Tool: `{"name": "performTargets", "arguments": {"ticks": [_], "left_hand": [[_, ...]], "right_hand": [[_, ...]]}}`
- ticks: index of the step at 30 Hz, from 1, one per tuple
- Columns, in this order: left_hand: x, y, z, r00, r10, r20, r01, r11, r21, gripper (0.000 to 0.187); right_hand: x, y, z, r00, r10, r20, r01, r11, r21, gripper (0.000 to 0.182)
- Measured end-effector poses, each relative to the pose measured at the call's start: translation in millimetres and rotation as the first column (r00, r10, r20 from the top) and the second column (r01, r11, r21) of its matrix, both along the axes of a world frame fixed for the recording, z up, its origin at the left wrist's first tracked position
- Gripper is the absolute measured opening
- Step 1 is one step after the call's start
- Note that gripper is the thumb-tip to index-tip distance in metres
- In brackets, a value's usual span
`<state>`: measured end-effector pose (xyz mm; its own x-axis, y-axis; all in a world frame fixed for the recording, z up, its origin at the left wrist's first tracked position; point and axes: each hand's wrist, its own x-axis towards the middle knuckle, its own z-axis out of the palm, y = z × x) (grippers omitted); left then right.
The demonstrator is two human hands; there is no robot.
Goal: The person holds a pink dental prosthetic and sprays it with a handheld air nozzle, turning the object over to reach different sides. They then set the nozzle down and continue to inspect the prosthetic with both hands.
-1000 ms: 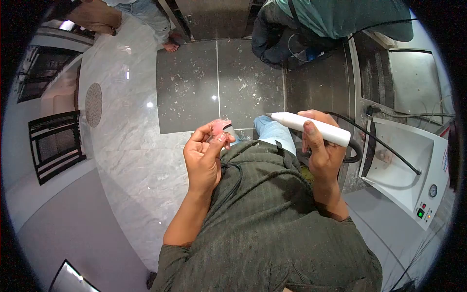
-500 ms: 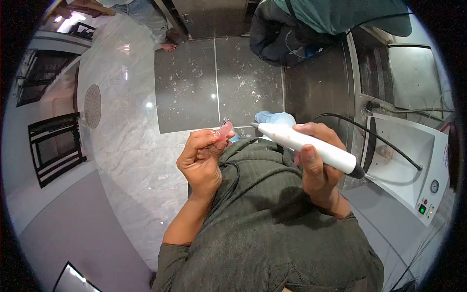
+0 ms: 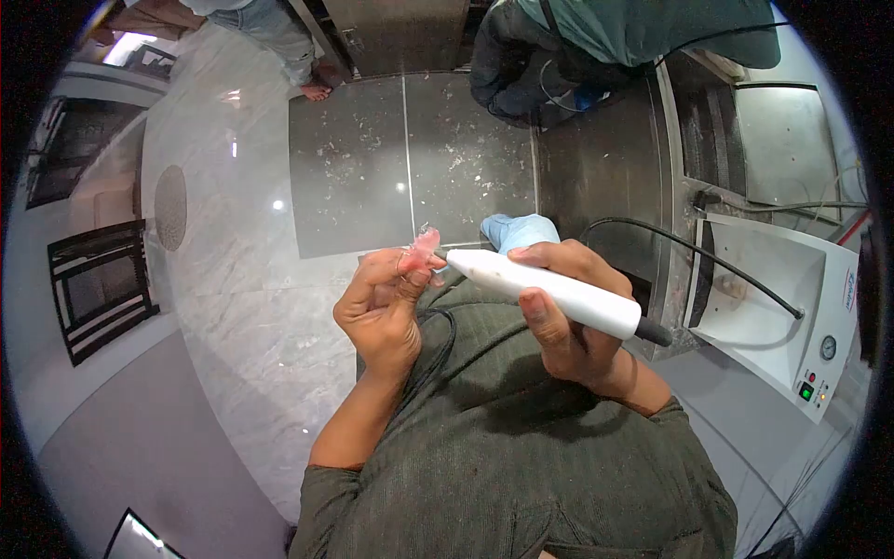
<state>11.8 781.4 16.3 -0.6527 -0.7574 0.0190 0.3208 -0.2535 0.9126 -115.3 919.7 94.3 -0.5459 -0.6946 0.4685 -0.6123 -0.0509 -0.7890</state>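
Note:
My left hand (image 3: 380,312) pinches a small pink and clear piece (image 3: 421,252), like a bit of denture, between thumb and fingertips. In my right hand (image 3: 579,321) is a thick white pen-shaped tool (image 3: 549,293) with a dark rear end, gripped by thumb and fingers. Its tapered tip points left and meets the pink piece in this view, just beside my left fingertips. Both hands are held in front of my dark green shirt (image 3: 521,447).
At the right stands a white machine (image 3: 819,307) with a gauge, a lit green switch and a black hose (image 3: 694,252). A person in a green top (image 3: 643,37) is at the upper right; another person's foot (image 3: 317,91) shows farther left. White scraps litter the dark floor tiles (image 3: 354,205).
My right hand has moved left, bringing the tool's tip from a gap away right up to the pink piece. My left hand has shifted only slightly, turning the piece a little.

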Motion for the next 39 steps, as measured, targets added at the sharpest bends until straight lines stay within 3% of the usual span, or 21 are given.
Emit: {"name": "performTargets", "arguments": {"ticks": [4,5,8,10,17,23,25,26,27,28,30,33,35,37,39], "left_hand": [[2.3,-1.5,0.0,1.0,0.007,-0.017,-0.006,0.999,0.038,0.012],[3.5,-1.9,-0.9,1.0,0.01,-0.018,-0.009,0.999,0.039,0.012],[7.3,-3.0,-3.6,0.999,0.024,-0.023,-0.024,1.0,-0.007,0.013],[8.0,-3.7,-4.3,0.997,0.065,-0.03,-0.067,0.995,-0.07,0.014],[13.7,-4.6,-10.5,0.993,0.113,0.039,-0.1,0.965,-0.244,0.016],[11.0,-5.8,-8.0,0.988,0.138,0.066,-0.107,0.932,-0.348,0.017],[7.3,-2.3,-3.2,0.992,0.124,0.002,-0.123,0.985,-0.117,0.016],[6.8,-2.4,-2.9,0.992,0.124,0.0,-0.123,0.985,-0.117,0.016],[7.1,-3.2,-2.8,0.995,0.103,-0.008,-0.103,0.994,-0.042,0.014],[7.4,-4.2,-2.7,0.996,0.083,-0.016,-0.082,0.996,0.032,0.013],[6.5,-6.3,0.4,0.998,0.07,-0.009,-0.069,0.996,0.063,0.012],[5.1,-6.0,-2.2,0.998,0.052,-0.026,-0.049,0.995,0.088,0.012],[5.9,-5.9,-2.8,0.998,0.047,-0.043,-0.043,0.996,0.081,0.013],[5.7,-6.0,-1.5,0.999,0.036,0.001,-0.036,0.996,0.077,0.013],[4.5,-3.4,-1.2,0.999,0.051,0.014,-0.052,0.996,0.067,0.014]], "right_hand": [[3.8,-3.0,3.3,0.996,-0.075,0.043,0.073,0.996,0.048,0.018],[4.9,-8.3,-4.4,0.99,-0.136,0.029,0.138,0.988,-0.076,0.016],[4.1,-5.6,-1.9,0.996,-0.088,0.025,0.088,0.996,-0.013,0.015],[10.3,-4.4,2.8,0.98,-0.144,0.134,0.137,0.989,0.061,0.015],[6.0,-8.8,-6.2,0.997,-0.073,0.032,0.074,0.996,-0.044,0.018],[6.2,-8.8,-1.7,0.999,-0.024,0.038,0.023,1.0,0.013,0.018],[4.2,-9.5,-9.5,0.998,-0.055,0.023,0.056,0.998,-0.018,0.017],[3.1,-9.8,-12.0,0.996,-0.086,0.007,0.086,0.995,-0.049,0.017],[10.3,-7.8,11.5,0.924,-0.222,0.311,0.165,0.966,0.2,0.017],[7.0,-7.2,7.8,0.946,-0.178,0.272,0.137,0.977,0.162,0.018],[5.3,-5.8,4.4,0.964,-0.132,0.232,0.105,0.987,0.125,0.018],[5.3,-5.0,4.9,0.928,-0.211,0.307,0.162,0.971,0.176,0.02],[1.2,-6.3,-0.9,0.992,-0.053,0.112,0.047,0.997,0.053,0.021],[4.3,-6.6,-0.7,0.984,-0.074,0.161,0.069,0.997,0.035,0.021],[7.1,-7.0,6.4,0.892,-0.22,0.395,0.164,0.972,0.171,0.021]]}}
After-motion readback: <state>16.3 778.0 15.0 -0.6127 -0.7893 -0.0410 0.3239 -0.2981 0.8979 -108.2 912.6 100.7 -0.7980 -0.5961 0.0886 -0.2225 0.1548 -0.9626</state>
